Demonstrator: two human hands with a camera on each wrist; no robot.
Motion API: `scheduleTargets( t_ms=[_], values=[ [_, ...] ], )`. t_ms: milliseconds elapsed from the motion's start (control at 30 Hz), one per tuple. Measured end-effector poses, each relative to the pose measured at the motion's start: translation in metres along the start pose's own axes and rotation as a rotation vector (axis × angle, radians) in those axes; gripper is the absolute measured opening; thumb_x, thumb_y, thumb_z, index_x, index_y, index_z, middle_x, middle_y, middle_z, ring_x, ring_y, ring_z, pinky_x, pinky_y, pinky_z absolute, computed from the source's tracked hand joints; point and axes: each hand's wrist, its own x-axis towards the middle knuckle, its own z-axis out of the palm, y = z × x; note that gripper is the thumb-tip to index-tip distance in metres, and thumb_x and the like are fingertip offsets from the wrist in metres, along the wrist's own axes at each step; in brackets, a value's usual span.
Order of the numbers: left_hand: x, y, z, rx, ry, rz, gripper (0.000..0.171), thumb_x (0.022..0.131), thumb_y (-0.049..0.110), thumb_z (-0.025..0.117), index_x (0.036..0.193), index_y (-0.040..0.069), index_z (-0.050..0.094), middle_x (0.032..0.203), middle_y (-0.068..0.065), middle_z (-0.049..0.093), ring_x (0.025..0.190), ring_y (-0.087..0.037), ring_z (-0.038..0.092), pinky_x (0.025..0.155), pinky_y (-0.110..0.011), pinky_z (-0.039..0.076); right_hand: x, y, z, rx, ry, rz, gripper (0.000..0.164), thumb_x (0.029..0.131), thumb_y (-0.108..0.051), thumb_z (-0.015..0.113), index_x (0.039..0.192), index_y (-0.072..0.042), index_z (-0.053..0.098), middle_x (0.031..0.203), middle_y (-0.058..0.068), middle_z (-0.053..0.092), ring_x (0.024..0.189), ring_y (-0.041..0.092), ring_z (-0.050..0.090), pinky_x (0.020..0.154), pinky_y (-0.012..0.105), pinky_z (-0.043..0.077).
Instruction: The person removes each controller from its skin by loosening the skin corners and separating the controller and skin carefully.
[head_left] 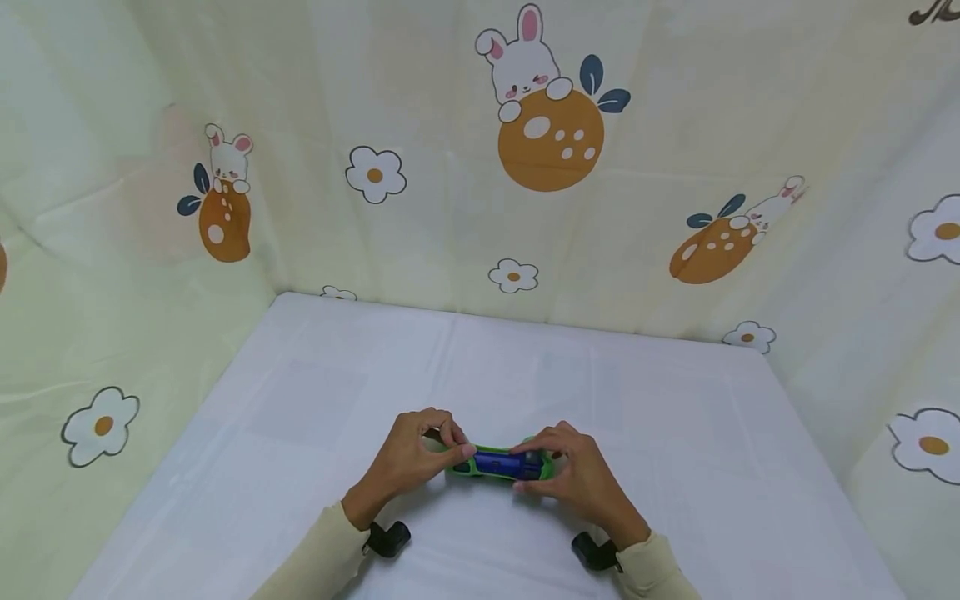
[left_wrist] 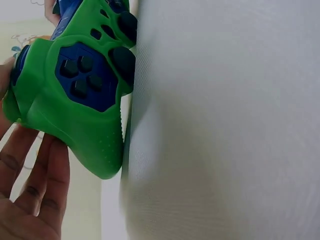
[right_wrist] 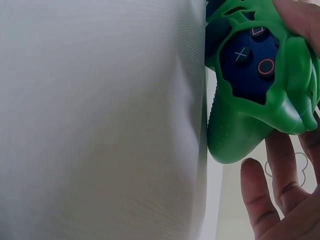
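While the left sleeve (head_left: 315,557) and right sleeve (head_left: 651,568) come in from the near side of the controller (head_left: 491,464), a black device rides on each wrist: the left device (head_left: 390,540) and the right device (head_left: 594,552) are both nearer than the controller. It lies crosswise, low over the white table (head_left: 337,375); whether it touches the surface is hard to tell. A bright green cover (left_wrist: 95,145) wraps its blue body, with cut-outs for four dark arrow buttons (left_wrist: 79,87) at the left and, at the right, the cross button (right_wrist: 243,55), circle button (right_wrist: 266,67) and square button (right_wrist: 257,31). Dark sticks (left_wrist: 124,62) jut toward the tabletop.

At the controller's left end, the left hand (head_left: 408,454) has hold of it, half closed, thumb laid over the top and fingers bent on the far side. At its right end, the right hand (head_left: 581,471) grips it too, half closed, thumb on the near side and fingers over the top; lower fingers hang apart from the green end. Both forearms slant inward to the controller.

Beyond it, the table runs back to a cream curtain (head_left: 435,233), where a printed rabbit (head_left: 525,71) leans on an orange (head_left: 551,158).
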Motion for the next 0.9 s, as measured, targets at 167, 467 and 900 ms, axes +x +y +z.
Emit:
scheduleTargets(
  t_ms=[167, 467, 900],
  values=[
    [-0.001, 0.002, 0.001, 0.026, 0.006, 0.019, 0.026, 0.091, 0.032, 0.087, 0.081, 0.020, 0.066, 0.094, 0.009, 0.080, 0.089, -0.009, 0.074, 0.084, -0.039, 0.063, 0.001, 0.000, -0.002, 0.006, -0.009, 0.011, 0.045, 0.070, -0.029, 0.101, 0.110, -0.035, 0.081, 0.101, -0.024, 0.073, 0.094, 0.005, 0.058, 0.083, 0.031, 0.054],
    [0.005, 0.018, -0.007, 0.237, -0.161, 0.059, 0.005, 0.098, 0.031, 0.079, 0.098, 0.027, 0.076, 0.093, 0.017, 0.073, 0.092, -0.002, 0.067, 0.087, -0.033, 0.061, 0.002, 0.002, 0.000, 0.012, -0.025, 0.011, 0.045, 0.070, -0.028, 0.101, 0.109, -0.036, 0.081, 0.101, -0.024, 0.073, 0.093, 0.006, 0.058, 0.082, 0.030, 0.054],
    [0.025, 0.047, -0.013, 0.493, -0.405, 0.037, 0.020, 0.088, 0.026, 0.088, 0.086, 0.029, 0.067, 0.092, 0.016, 0.068, 0.088, -0.007, 0.063, 0.083, -0.028, 0.050, 0.002, 0.003, 0.001, 0.042, -0.028, 0.019, 0.044, 0.070, -0.028, 0.101, 0.109, -0.037, 0.081, 0.101, -0.023, 0.074, 0.092, 0.006, 0.057, 0.082, 0.030, 0.053]
  ],
)
